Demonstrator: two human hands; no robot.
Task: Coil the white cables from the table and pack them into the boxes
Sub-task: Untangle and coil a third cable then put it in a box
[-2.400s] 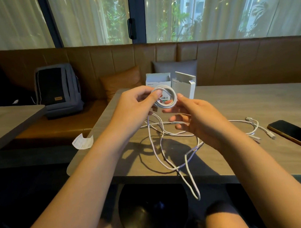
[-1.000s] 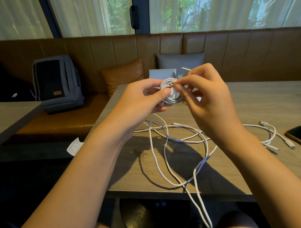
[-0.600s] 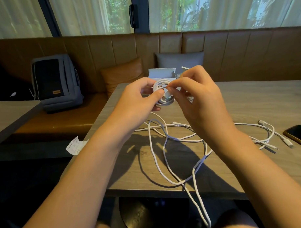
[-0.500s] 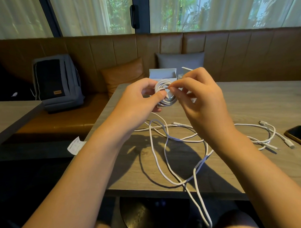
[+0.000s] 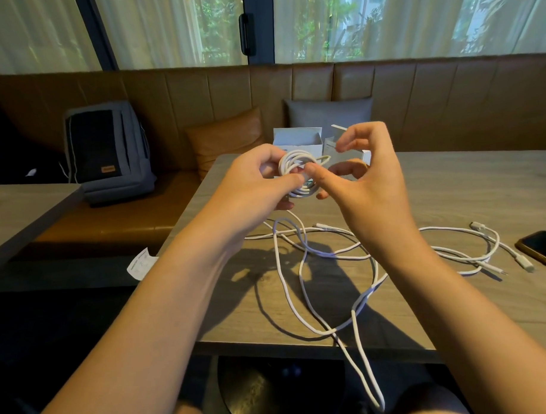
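1. Coil [image 5: 298,175] of white cable is held in the air in front of the boxes [image 5: 297,141], above the far half of the table [image 5: 450,185]; keeping it raised appears to keep its turns apart from the loose cables below.
2. Left hand [image 5: 258,179] grips the coil, thumb pressed across the turns near its middle. Judgement: this pinch stops the loops springing open.
3. Right hand [image 5: 366,178] is just right of the coil. Its thumb touches the coil's face, and a short loop end pokes out toward it. The other fingers are curled above; whether they pinch a cable tip cannot be told.
4. Judgement: the tail end is being tucked or wrapped to lock the coil before packing.
5. Boxes stand open-topped behind the coil at the table's far edge, within reach for dropping it in.
6. Loose cables [image 5: 329,251] lie tangled on the table on the near side of the coil, one strand hanging over the near edge. These are not yet coiled.
7. Phone [image 5: 542,250] lies far right of the coil, clear of the work.
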